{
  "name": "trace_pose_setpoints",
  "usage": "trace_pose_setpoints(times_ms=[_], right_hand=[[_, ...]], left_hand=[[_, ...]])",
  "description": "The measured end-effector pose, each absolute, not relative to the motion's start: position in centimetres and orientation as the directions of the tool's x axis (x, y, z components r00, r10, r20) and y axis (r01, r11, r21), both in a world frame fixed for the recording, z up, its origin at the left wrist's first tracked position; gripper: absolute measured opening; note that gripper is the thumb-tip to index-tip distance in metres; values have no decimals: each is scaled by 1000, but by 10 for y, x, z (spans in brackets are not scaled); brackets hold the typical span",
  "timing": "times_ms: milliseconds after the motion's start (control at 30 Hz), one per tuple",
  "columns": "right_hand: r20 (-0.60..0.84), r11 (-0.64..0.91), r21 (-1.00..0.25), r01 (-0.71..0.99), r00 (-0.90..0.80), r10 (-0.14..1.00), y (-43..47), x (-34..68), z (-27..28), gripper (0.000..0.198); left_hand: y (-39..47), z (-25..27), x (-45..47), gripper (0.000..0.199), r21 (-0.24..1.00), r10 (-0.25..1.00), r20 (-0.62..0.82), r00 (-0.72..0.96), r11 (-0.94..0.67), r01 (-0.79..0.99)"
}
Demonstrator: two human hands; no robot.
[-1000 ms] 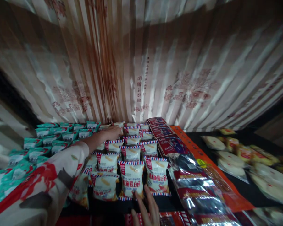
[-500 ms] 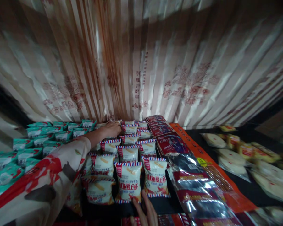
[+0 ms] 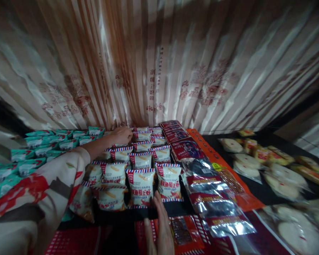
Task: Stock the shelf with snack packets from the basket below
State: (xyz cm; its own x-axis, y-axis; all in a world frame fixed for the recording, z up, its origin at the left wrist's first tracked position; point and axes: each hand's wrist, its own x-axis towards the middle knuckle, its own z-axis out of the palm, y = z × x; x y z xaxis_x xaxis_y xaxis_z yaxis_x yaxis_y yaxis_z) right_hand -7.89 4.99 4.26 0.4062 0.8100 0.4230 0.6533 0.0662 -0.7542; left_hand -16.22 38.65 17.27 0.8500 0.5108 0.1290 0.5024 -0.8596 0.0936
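Observation:
My left hand (image 3: 122,136) reaches over the white snack bags to the back of the rows, near the curtain. Its fingers are curled closed, and what they grip, if anything, is hidden. Low in the middle, my right hand (image 3: 161,226) holds nothing. Its fingers are stretched out and apart, the tips close to the lower edge of a white snack bag (image 3: 140,187) with red lettering and striped ends. A similar snack bag (image 3: 169,182) stands just right of those fingertips. More of the same bags fill the rows between the two hands.
Teal packets (image 3: 32,166) are grouped at the left, partly behind my sleeve. Dark red and silver pouches (image 3: 210,191) overlap on the right, beside orange packs (image 3: 230,177). Round pale packaged items (image 3: 247,164) lie farther right. A red basket (image 3: 74,241) sits below the front edge.
The view has tilted down, showing more of the red basket. My left hand stays at the back rows, its fingers still curled. My right hand remains open by the front bags.

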Motion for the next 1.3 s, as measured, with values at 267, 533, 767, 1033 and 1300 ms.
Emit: trace_pose_setpoints(times_ms=[267, 533, 767, 1033, 1300], right_hand=[[238, 50, -888, 457, 362, 901, 66, -73, 73, 64], [232, 99, -908, 408, 291, 928, 105, -63, 96, 72], [278, 123, -887, 444, 303, 912, 118, -68, 91, 71], [367, 87, -805, 587, 379, 849, 86, -65, 81, 61], [417, 80, -714, 696, 330, 847, 69, -71, 44, 68]], left_hand=[[332, 197, -166, 20, 85, 270, 29, 963, -960, 266], [312, 198, -166, 12, 75, 259, 43, 965, -964, 256], [319, 188, -175, 7, 94, 281, 69, 957, -957, 274], [323, 195, -163, 16, 106, 275, 155, 949, -960, 260], [326, 181, -118, 16, 94, 484, 92, 870, -874, 476]])
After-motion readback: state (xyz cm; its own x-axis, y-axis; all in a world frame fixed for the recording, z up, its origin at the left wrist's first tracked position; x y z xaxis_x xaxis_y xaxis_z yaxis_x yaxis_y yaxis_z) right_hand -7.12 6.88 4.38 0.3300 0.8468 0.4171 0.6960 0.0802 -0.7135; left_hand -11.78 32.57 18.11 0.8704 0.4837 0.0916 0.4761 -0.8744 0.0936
